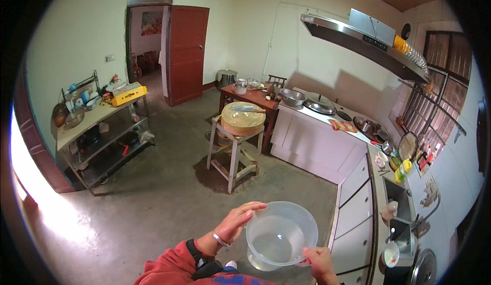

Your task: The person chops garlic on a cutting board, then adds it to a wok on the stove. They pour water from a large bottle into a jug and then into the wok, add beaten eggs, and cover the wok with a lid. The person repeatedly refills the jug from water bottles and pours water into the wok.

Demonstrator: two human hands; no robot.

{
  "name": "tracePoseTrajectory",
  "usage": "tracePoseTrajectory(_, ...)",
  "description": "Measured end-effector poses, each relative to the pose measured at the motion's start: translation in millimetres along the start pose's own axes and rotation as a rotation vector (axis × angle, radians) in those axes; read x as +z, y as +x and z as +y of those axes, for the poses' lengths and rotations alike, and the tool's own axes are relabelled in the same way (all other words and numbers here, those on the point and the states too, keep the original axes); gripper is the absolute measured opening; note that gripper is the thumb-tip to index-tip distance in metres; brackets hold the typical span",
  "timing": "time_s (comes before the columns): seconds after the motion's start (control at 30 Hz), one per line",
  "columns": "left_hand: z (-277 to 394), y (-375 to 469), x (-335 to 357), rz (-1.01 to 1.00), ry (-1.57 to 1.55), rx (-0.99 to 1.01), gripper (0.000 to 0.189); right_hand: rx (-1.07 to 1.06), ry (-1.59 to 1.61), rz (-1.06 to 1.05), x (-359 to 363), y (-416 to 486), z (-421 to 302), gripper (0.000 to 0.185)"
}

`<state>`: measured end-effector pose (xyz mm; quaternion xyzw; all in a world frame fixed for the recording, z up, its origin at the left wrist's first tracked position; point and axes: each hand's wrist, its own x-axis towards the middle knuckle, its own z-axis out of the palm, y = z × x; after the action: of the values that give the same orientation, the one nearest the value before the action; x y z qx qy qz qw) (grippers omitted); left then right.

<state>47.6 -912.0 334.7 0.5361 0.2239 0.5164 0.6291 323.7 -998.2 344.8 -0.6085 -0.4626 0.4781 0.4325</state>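
Note:
A translucent plastic tub (264,256) hangs over the floor close to my body, slightly tilted, its round mouth facing up towards me. My right hand (319,261) grips its rim at the near right, thumb on top. At the far left of the rim rests my left hand (239,221), fingers stretched along the edge and palm against the side. Light glints on the tub's bottom; whether a little water lies there I cannot tell. The left wrist wears a silver bangle (221,239) and a dark strap.
Ahead stands a round chopping block (241,125) on a wooden stand, a cleaver (245,109) on top. To the right runs a counter with a sink (397,193) and tap (416,223). A metal shelf table (76,133) is at left. Beyond it, a red door (188,54) stands ajar.

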Motion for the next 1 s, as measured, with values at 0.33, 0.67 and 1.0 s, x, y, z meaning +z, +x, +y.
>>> tracePoseTrajectory(0.33,-75.5,277.1,-40.4,-0.055,-0.063,0.008,0.054,-0.104,0.094,-0.046,-84.8,273.6,-25.7,0.026)
tracePoseTrajectory(0.67,-129.0,508.6,-83.9,0.188,-0.222,-0.03,0.058,-0.045,-0.082,-0.159,-125.1,563.0,-71.0,0.025)
tracePoseTrajectory(1.0,-178.0,717.8,-237.0,0.264,-0.207,0.089,0.064,-0.013,-0.098,-0.245,-73.8,834.6,-122.2,0.023)
